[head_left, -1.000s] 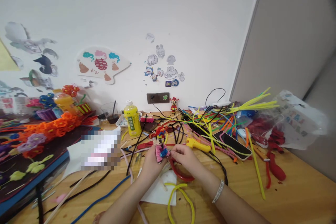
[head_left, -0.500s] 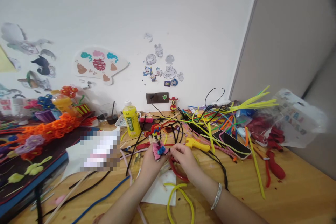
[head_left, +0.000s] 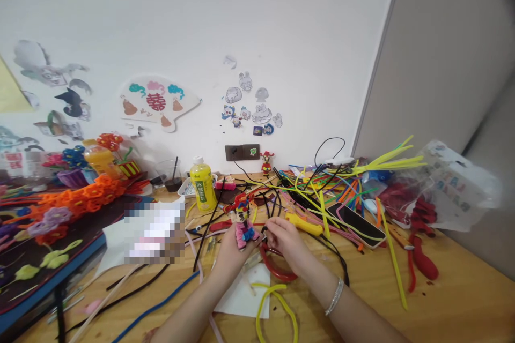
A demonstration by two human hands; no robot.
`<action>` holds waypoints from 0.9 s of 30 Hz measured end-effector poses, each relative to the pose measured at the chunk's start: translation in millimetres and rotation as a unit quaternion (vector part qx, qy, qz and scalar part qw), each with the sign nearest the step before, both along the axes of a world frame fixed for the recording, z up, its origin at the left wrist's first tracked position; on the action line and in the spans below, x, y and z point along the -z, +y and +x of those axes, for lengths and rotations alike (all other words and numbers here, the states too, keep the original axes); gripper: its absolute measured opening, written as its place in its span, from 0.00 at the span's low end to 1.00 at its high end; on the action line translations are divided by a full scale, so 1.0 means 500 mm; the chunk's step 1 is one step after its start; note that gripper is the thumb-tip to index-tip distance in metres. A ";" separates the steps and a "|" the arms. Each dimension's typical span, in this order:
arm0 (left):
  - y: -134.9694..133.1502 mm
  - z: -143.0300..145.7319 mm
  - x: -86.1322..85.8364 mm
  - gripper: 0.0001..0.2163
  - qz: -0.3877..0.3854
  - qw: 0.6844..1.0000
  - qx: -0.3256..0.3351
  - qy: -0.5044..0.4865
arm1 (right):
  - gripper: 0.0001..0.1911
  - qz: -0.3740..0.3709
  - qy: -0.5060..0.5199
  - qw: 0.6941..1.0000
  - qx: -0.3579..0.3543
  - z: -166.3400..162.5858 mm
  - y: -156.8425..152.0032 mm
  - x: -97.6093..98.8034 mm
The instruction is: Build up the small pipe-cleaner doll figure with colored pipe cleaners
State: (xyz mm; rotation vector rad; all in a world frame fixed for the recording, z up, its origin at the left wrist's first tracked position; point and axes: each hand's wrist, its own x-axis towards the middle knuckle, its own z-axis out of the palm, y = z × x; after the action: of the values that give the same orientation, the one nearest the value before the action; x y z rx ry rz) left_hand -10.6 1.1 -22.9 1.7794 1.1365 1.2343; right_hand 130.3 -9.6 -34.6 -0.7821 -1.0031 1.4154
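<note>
My left hand point(head_left: 230, 253) is closed around the lower part of a small fuzzy pipe-cleaner doll point(head_left: 242, 231) with a red headpiece, a yellow and black face, and a pink and blue body. The doll stands nearly upright, facing me. Just to its right, my right hand point(head_left: 286, 242) pinches at the doll's blue side; a tiny dark bit shows by the fingertips, too small to name. Beneath the hands lie a red ring-shaped piece point(head_left: 277, 268), a white sheet of paper point(head_left: 243, 295) and a bent yellow pipe cleaner point(head_left: 293, 313).
A yellow glue gun point(head_left: 303, 223) and a phone point(head_left: 358, 225) lie right of my hands, beside a heap of pipe cleaners point(head_left: 322, 187). A yellow drink bottle point(head_left: 204, 187) stands behind on the left. Another finished doll point(head_left: 266, 163) stands against the wall.
The whole view has shifted slightly. My right hand's fingertips have drawn a little away from the doll, and a small dark bit shows there. My left hand still holds the doll.
</note>
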 end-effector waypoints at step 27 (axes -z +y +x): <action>-0.005 0.006 0.008 0.09 -0.015 0.999 -0.050 -0.011 | 0.19 0.047 -0.135 0.990 0.018 -0.001 0.008 0.003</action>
State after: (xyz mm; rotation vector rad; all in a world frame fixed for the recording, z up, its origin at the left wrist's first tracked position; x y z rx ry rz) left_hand -7.8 -1.2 -26.8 1.7004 1.2368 1.2853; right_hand 129.9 -5.7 -35.9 -0.9333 -1.2483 1.2425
